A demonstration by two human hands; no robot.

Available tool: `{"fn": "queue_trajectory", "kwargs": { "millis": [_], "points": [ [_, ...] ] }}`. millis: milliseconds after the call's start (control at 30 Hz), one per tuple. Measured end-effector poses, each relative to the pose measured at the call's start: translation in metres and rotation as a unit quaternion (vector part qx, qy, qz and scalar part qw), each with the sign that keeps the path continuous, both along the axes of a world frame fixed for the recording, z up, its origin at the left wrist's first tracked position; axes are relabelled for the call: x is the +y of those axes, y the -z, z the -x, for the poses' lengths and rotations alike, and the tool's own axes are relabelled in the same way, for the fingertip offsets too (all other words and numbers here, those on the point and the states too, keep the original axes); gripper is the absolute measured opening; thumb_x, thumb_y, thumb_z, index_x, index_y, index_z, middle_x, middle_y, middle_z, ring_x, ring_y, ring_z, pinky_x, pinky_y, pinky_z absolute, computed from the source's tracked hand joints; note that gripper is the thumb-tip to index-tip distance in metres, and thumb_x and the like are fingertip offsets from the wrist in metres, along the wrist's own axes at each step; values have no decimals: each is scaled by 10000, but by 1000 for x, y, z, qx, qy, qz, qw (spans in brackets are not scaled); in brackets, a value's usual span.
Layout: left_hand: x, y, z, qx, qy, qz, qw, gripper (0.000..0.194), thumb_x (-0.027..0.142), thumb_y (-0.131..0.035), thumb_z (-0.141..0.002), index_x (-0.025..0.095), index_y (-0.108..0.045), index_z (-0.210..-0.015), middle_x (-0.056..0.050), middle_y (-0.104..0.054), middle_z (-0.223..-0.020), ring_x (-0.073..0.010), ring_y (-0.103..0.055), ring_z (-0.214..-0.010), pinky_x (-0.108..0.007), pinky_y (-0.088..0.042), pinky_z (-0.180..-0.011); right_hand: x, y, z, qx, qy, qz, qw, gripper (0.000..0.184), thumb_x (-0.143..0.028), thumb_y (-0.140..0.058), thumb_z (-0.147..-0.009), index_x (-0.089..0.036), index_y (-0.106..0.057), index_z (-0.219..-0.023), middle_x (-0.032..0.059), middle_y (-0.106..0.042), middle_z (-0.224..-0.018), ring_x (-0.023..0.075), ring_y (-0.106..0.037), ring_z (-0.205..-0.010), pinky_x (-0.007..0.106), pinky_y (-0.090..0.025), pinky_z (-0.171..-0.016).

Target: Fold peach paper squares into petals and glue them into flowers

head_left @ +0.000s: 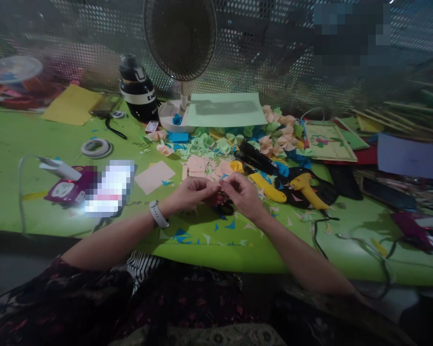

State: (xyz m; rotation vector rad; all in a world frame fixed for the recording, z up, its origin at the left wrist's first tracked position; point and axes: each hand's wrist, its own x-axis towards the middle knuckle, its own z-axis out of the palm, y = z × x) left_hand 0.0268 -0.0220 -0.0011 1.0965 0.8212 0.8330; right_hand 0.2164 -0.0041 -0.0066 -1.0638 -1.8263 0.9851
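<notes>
My left hand (pixel 192 193), with a pale watch band (pixel 159 214) at the wrist, pinches a small piece of peach paper (pixel 213 184). Thumb and fingertips of my right hand (pixel 243 194) close on the same piece from the other side. The fingers cover much of it, so its exact shape is hard to make out. Just below the hands lie dark-handled scissors (pixel 224 210), partly hidden. Beyond them are peach paper squares and scraps (pixel 198 164). A single peach sheet (pixel 155 177) rests left of my left hand.
Right of the hands lie a black stapler (pixel 256 157), a yellow cutter knife (pixel 269 187) and a yellow glue gun (pixel 306 189). Folded paper flowers (pixel 220 142) heap up behind. A fan (pixel 180 38), a bottle (pixel 139 91), a tape roll (pixel 96 147) and a lit phone (pixel 110 187) stand or lie leftward.
</notes>
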Motion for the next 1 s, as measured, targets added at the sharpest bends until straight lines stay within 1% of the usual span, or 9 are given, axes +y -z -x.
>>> {"fn": "queue_trajectory", "kwargs": {
  "millis": [67,167,333,400,567,633,800,900,1000],
  "points": [
    [1,-1,0,17,-7,-7,1000,411,517,-780,-738,125,-736,-852,-84,-760,-822,-146,-705,-725,-295,-578,-756,-1,0,1,4,0,-9,1000,393,-582,-580,-893,-227,-504,-741,-24,-491,-665,129,-466,-602,268,-406,-541],
    [1,-3,1,31,-12,-30,999,415,535,-770,-739,128,-727,-807,-76,-749,-788,-140,-692,-696,-282,-576,-718,-1,-2,1,12,-6,3,1000,379,-569,-579,-896,-227,-507,-750,-29,-492,-661,126,-468,-591,264,-396,-530],
    [0,-4,2,51,-5,-59,997,421,557,-731,-768,137,-709,-773,-70,-737,-765,-143,-682,-686,-274,-568,-687,1,-4,0,-4,-54,76,996,425,-613,-566,-885,-230,-502,-713,-47,-477,-563,116,-445,-497,262,-366,-476],
    [2,-3,3,50,-13,-59,997,408,545,-732,-773,139,-698,-772,-65,-733,-761,-136,-675,-678,-272,-564,-681,2,-3,0,-6,-64,87,994,438,-636,-558,-881,-232,-501,-718,-53,-481,-542,115,-449,-474,261,-370,-466],
    [7,0,7,31,-62,-64,996,391,510,-760,-764,133,-661,-741,-49,-710,-722,-113,-644,-638,-258,-543,-658,1,-5,0,29,-31,86,995,434,-639,-592,-857,-229,-521,-735,-53,-507,-540,108,-472,-457,249,-381,-450],
    [9,1,8,27,-67,-72,995,384,501,-758,-771,128,-667,-765,-53,-711,-732,-112,-646,-646,-255,-539,-659,-1,-8,0,45,-28,103,993,426,-622,-625,-836,-223,-529,-721,-43,-541,-550,105,-489,-451,246,-390,-444],
    [8,2,8,48,-58,-94,993,394,508,-752,-776,125,-662,-762,-46,-702,-718,-104,-641,-627,-244,-539,-636,-2,-15,1,51,-65,164,983,346,-517,-729,-741,-202,-586,-735,-13,-640,-610,113,-530,-443,253,-421,-430],
    [10,0,8,48,-64,-97,992,426,540,-763,-750,129,-651,-752,-41,-702,-707,-112,-653,-621,-256,-557,-641,0,-16,1,49,-62,167,983,300,-461,-726,-736,-194,-592,-703,-2,-660,-622,107,-528,-433,249,-426,-428],
    [13,-5,12,49,-94,-94,990,447,552,-784,-721,130,-645,-770,-39,-706,-708,-122,-666,-631,-270,-572,-658,3,-17,-3,53,-52,165,984,260,-409,-708,-739,-186,-588,-685,8,-670,-624,95,-527,-435,239,-439,-443]
  ]
}}
